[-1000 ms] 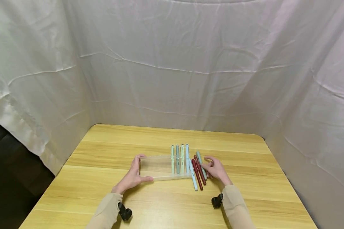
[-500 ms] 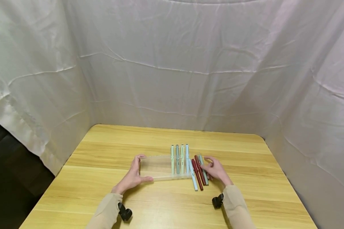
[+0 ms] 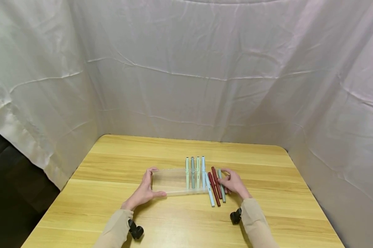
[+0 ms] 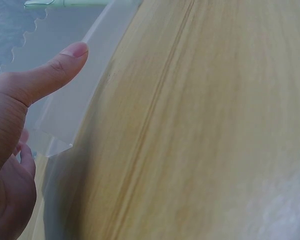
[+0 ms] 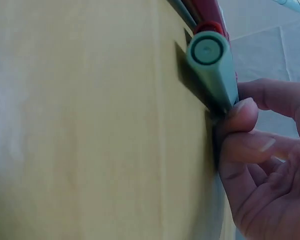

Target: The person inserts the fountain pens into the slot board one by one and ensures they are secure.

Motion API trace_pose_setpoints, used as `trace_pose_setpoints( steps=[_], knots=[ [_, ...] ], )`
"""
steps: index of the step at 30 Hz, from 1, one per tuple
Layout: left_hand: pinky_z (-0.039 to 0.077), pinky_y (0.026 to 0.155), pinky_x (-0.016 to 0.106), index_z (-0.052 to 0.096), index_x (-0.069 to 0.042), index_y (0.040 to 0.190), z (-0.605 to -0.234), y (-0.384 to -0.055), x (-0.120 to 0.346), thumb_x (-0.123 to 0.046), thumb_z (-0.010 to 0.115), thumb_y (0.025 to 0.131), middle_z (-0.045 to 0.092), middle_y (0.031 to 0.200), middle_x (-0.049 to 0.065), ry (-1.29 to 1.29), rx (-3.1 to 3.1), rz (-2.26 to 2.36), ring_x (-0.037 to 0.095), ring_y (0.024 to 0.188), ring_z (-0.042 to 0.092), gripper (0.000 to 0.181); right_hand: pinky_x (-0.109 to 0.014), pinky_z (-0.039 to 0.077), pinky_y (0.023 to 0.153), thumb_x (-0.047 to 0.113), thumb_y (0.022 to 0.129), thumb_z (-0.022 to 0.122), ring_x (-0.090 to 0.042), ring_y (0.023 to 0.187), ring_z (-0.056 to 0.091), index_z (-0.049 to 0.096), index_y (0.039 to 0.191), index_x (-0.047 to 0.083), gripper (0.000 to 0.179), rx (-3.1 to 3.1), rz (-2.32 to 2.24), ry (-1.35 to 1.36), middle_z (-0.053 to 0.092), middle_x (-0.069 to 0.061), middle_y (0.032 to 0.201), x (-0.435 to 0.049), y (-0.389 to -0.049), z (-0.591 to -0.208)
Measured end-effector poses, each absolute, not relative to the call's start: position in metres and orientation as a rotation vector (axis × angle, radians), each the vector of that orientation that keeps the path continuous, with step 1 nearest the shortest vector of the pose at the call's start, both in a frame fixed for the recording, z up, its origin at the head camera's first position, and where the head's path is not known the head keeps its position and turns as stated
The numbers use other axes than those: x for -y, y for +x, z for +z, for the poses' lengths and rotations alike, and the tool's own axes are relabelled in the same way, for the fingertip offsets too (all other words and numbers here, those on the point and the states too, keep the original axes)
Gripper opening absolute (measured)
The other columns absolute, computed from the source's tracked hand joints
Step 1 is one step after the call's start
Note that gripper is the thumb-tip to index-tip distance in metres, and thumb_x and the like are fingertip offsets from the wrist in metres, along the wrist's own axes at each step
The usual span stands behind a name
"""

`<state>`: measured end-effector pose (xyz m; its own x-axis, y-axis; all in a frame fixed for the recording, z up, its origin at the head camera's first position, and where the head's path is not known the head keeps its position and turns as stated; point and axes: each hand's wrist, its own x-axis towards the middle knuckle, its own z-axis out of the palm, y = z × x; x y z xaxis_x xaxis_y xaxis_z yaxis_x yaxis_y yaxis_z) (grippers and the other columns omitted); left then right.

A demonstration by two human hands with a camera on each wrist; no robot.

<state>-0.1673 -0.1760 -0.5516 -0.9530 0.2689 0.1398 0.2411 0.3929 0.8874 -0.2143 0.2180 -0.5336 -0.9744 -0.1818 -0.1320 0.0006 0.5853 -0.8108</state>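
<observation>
My left hand (image 3: 143,191) grips the left end of a clear plastic pen tray (image 3: 180,193), thumb along its near side. In the left wrist view the tray (image 4: 72,95) shows a scalloped edge. Several capped pens stand side by side across its right part: pale green (image 3: 187,172), grey-blue (image 3: 193,174), another pale green and light blue (image 3: 203,172). Beside its right end lie a light blue pen (image 3: 210,193) and two dark red pens (image 3: 214,190). My right hand (image 3: 235,183) pinches the grey-green pen (image 5: 217,75) at the far right of this group; its fingertips are partly hidden.
The pens lie on a wood-grain table (image 3: 180,224) with rounded back corners. Pale curtains (image 3: 186,96) hang behind it and at both sides. A dark surface (image 3: 12,186) shows at the lower left, beyond the table.
The grey-green pen has slid toward me and turned straighter beside the red pens. The right-hand red pen has shifted slightly with it. My left hand and the tray stay put.
</observation>
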Motion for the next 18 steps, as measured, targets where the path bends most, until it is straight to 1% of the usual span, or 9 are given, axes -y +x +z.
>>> trace_pose_setpoints(
  steps=[5, 13, 18],
  knots=[
    [0.010, 0.127, 0.062, 0.025, -0.007, 0.146, -0.5525, -0.1673, 0.1760, -0.023, 0.091, 0.070, 0.023, 0.155, 0.023, 0.469, -2.597, 1.645, 0.046, 0.153, 0.014, 0.102, -0.022, 0.041, 0.040, 0.012, 0.094, 0.067, -0.012, 0.043, 0.052, 0.042, 0.148, -0.001, 0.061, -2.618, -1.290, -0.107, 0.062, -0.006, 0.070, -0.2170, -0.2153, -0.5330],
    [0.011, 0.127, 0.062, 0.025, -0.008, 0.146, -0.5522, -0.1669, 0.1761, -0.022, 0.091, 0.071, 0.022, 0.156, 0.023, 0.455, -2.590, 1.642, 0.046, 0.153, 0.013, 0.100, -0.022, 0.044, 0.040, 0.016, 0.094, 0.069, -0.012, 0.045, 0.051, 0.039, 0.150, 0.000, 0.066, -2.645, -1.240, -0.074, 0.064, -0.007, 0.074, -0.2163, -0.2181, -0.5351],
    [0.011, 0.127, 0.061, 0.025, -0.008, 0.146, -0.5525, -0.1671, 0.1761, -0.023, 0.091, 0.071, 0.022, 0.156, 0.023, 0.453, -2.592, 1.640, 0.046, 0.153, 0.013, 0.101, -0.024, 0.049, 0.044, 0.013, 0.090, 0.071, -0.014, 0.049, 0.054, 0.040, 0.151, 0.002, 0.069, -2.648, -1.246, -0.049, 0.063, -0.009, 0.079, -0.2151, -0.2190, -0.5345]
  ],
)
